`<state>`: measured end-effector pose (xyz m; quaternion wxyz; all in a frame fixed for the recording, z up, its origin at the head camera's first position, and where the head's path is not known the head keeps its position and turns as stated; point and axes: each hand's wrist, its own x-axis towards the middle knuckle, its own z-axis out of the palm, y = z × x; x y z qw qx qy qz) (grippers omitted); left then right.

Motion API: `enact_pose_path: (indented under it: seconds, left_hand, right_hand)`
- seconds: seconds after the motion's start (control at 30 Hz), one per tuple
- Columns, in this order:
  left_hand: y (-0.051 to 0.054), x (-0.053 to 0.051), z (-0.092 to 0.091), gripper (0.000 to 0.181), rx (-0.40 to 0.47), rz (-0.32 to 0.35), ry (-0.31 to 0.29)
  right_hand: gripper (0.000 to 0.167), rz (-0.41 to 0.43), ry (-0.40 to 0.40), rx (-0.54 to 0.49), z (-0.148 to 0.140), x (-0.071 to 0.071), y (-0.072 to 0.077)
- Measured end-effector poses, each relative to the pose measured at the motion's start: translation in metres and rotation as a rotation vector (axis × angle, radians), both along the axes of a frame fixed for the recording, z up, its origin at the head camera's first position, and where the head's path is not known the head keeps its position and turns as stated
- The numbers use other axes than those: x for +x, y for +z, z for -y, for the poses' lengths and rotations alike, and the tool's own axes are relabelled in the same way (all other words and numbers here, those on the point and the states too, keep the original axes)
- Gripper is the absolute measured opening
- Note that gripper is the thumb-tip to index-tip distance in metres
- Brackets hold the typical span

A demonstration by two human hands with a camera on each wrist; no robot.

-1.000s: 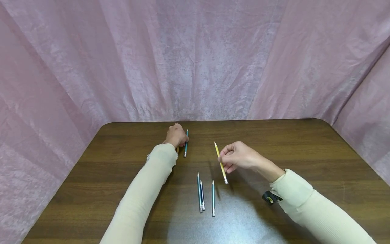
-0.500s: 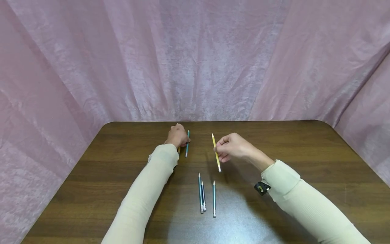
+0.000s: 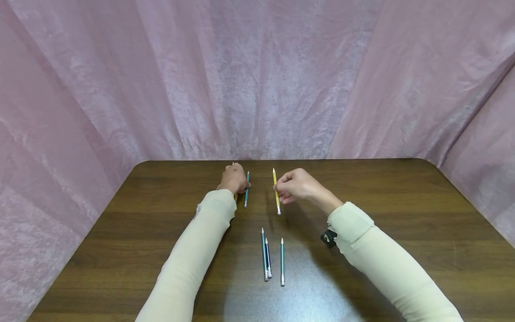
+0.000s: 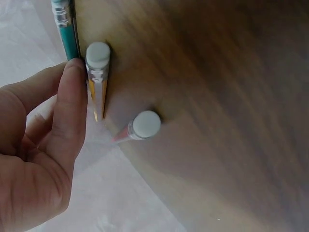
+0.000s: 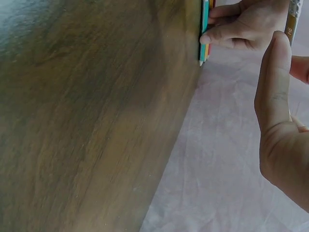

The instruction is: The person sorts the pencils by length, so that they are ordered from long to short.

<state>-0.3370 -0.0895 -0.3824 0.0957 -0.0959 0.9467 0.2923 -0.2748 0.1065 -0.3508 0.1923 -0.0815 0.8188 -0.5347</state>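
Observation:
Near the far edge of the table, my left hand (image 3: 234, 178) holds a teal pencil (image 3: 246, 196) between thumb and fingers. Beside that pencil, the left wrist view shows an orange-yellow pencil (image 4: 98, 72) and a red pencil (image 4: 145, 124), white eraser ends toward the camera; in the head view my left hand and sleeve mostly cover them. To the right, my right hand (image 3: 299, 184) pinches a yellow pencil (image 3: 277, 200) between thumb and finger. It is raised over the table, its point toward the far edge, a short gap from the teal pencil.
Closer to me, a teal pencil (image 3: 263, 257) and a dark blue pencil (image 3: 268, 260) lie side by side on the brown wooden table (image 3: 382, 197). Another teal pencil (image 3: 282, 263) lies just right of them. A pink curtain (image 3: 257, 89) hangs behind the table.
My right hand has moved left and toward the far edge, bringing the yellow pencil closer to the teal one. My left hand stays in place, still holding the teal pencil.

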Motion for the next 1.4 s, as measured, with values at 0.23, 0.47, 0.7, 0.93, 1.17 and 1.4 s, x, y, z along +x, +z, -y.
enact_pose_path:
  seconds: [0.23,0.47,0.7,0.93,1.17,1.4]
  left_hand:
    - [0.001,-0.001,0.000,0.012,0.004,0.019,0.014]
    - [0.001,0.000,-0.001,0.012,-0.025,0.001,-0.008]
    - [0.003,-0.002,0.001,0.016,0.014,0.037,0.032]
    - [0.002,-0.002,0.003,0.013,0.019,0.050,0.036]
    - [0.002,-0.005,0.003,0.013,0.024,0.069,0.034]
    - [0.000,-0.006,0.002,0.016,0.007,0.050,0.048]
  right_hand:
    - [0.020,-0.003,-0.014,0.024,0.006,-0.009,-0.003]
    - [0.016,0.001,-0.031,0.030,0.013,-0.015,-0.004]
    - [0.013,-0.021,-0.028,0.037,0.023,-0.020,-0.003]
    - [0.014,-0.023,-0.054,0.046,0.031,-0.026,-0.003]
    - [0.019,-0.004,-0.076,0.024,0.036,-0.032,-0.007]
    - [0.016,0.015,-0.100,0.021,0.040,-0.038,-0.013]
